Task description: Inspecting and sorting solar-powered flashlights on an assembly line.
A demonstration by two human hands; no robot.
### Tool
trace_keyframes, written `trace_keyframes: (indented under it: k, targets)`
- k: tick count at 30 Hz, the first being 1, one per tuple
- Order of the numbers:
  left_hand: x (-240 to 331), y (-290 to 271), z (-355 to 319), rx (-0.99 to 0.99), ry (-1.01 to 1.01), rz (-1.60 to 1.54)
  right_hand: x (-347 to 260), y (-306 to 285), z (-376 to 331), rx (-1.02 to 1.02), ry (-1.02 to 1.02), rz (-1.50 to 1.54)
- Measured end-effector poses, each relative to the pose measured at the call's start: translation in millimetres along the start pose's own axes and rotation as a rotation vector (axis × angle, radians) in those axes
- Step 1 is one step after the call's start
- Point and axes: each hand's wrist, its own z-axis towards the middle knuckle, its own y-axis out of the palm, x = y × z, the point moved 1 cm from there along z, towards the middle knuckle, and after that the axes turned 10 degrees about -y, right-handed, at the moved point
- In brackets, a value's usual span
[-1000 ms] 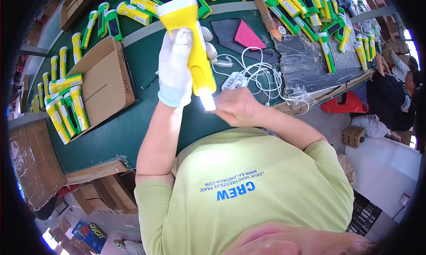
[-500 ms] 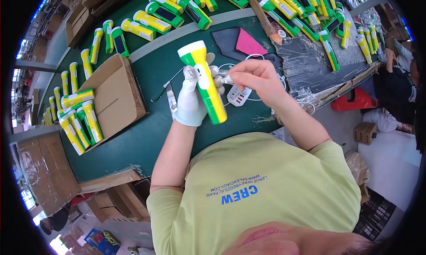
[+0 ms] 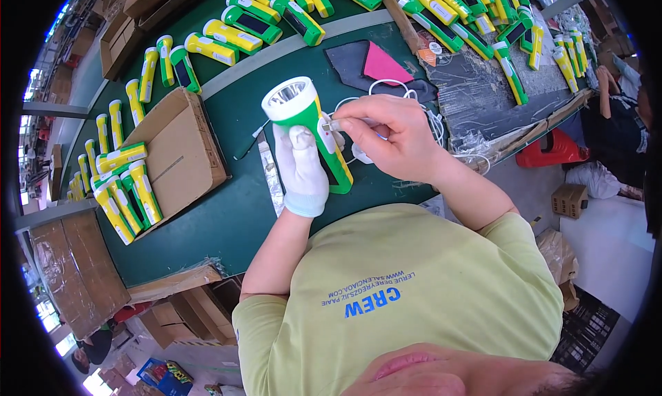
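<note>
My gloved left hand [image 3: 301, 168] is wrapped round a green, yellow and white flashlight [image 3: 336, 163]. Its white-rimmed lamp end tilts up and to the left, with the reflector showing. My bare right hand [image 3: 396, 130] pinches a small white and silver cable plug [image 3: 329, 125] against the flashlight's side, just below its head. Whether the plug is inside a socket I cannot tell. White cable [image 3: 433, 120] loops on the green table behind my right hand. A white power strip [image 3: 360, 153] there is mostly hidden by that hand.
An open cardboard box [image 3: 181, 148] with several flashlights stands at left. More flashlights [image 3: 252, 24] line the table's far side and fill the right-hand bench [image 3: 476, 99]. A black and pink cloth [image 3: 383, 64] lies ahead. A silvery strip [image 3: 269, 172] is beside my left hand.
The flashlight has turned, so its lamp face now shows, and its head has moved slightly left. My right hand has brought the plug left against the flashlight's side, covering more of the power strip.
</note>
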Motion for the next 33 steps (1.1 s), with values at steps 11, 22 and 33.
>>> trace_keyframes:
  k: [11,22,33]
  targets:
    - [-10,-6,16,0.03,-0.037,0.194,-24,2,1,-0.077,-0.231,-0.483]
    - [-14,-52,52,-0.257,-0.54,-0.847,-16,-43,-44,0.178,-0.006,-0.203]
    - [3,18,32,-0.054,-0.256,-0.063,34,21,-54,-0.084,0.576,0.461]
